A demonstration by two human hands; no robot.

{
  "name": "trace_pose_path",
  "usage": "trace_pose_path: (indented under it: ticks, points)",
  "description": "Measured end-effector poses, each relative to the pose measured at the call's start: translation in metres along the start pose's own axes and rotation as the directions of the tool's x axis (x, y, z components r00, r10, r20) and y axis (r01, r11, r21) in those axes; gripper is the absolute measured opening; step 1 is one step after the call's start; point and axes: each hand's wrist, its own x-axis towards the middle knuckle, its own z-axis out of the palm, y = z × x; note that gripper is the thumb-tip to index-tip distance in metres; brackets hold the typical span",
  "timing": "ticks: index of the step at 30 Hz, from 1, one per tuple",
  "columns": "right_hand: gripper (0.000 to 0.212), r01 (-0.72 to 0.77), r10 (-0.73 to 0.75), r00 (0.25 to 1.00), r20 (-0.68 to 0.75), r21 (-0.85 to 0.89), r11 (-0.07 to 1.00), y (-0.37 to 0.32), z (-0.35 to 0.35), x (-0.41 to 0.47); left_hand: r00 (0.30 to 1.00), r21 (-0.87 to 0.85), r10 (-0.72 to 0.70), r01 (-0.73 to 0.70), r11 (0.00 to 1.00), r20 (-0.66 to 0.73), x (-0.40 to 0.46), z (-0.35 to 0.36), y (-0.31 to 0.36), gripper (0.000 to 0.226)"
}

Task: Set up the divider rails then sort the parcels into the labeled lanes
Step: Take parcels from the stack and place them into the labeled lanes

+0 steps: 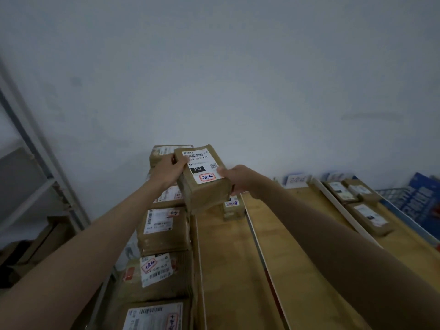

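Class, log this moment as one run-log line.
held: parcel marked 032 | left hand: grips far end | right hand: grips near side | rails: laid on table

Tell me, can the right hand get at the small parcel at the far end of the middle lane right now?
Probably not yet: the right hand grips the held parcel, which hangs over the small parcel.

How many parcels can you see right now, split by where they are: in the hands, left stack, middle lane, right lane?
Held in the hands: 1
Left column: 5 visible (top one mostly hidden, possibly more beneath)
Middle lane by the back wall: 1
Right lane: 3
Total: 10 parcels in view
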Motion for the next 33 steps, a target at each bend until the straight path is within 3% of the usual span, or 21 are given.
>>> trace_pose_path:
  ticks: [4,7,11,14,19,25,33]
  points:
    - [0.046,-0.044,0.045,0.990,-0.132,0.010,0.999,0.029,-0.027,-0.015,0.995,0.066,0.043,-0.049,0.997,0.093,-0.009,0.029,0.015,0.046]
    - [0.042,-0.104,0.123,0.968,-0.221,0.094,0.990,0.056,-0.048,-0.032,0.985,0.239,0.025,-0.065,0.969,0.169,-0.017,0.057,0.020,0.050]
    - [0.042,-0.185,0.235,0.924,-0.301,0.187,0.965,0.103,-0.078,-0.054,0.943,0.608,0.141,-0.303,0.734,0.300,-0.031,0.111,0.018,0.052]
    - [0.044,-0.250,0.309,0.900,-0.308,0.217,0.944,0.143,-0.101,-0.071,0.894,0.684,0.160,-0.426,0.592,0.419,-0.052,0.158,0.021,0.054]
    - [0.042,-0.287,0.371,0.854,-0.364,0.267,0.920,0.194,-0.145,-0.098,0.837,0.704,0.175,-0.534,0.468,0.519,-0.084,0.223,0.034,0.058]
    - [0.050,-0.329,0.398,0.829,-0.392,0.232,0.915,0.251,-0.207,-0.103,0.837,0.711,0.169,-0.534,0.457,0.520,-0.103,0.299,0.051,0.058]
    - [0.051,-0.337,0.357,0.865,-0.353,0.117,0.934,0.337,-0.312,-0.095,0.887,0.752,0.123,-0.444,0.487,0.445,-0.120,0.415,0.085,0.056]
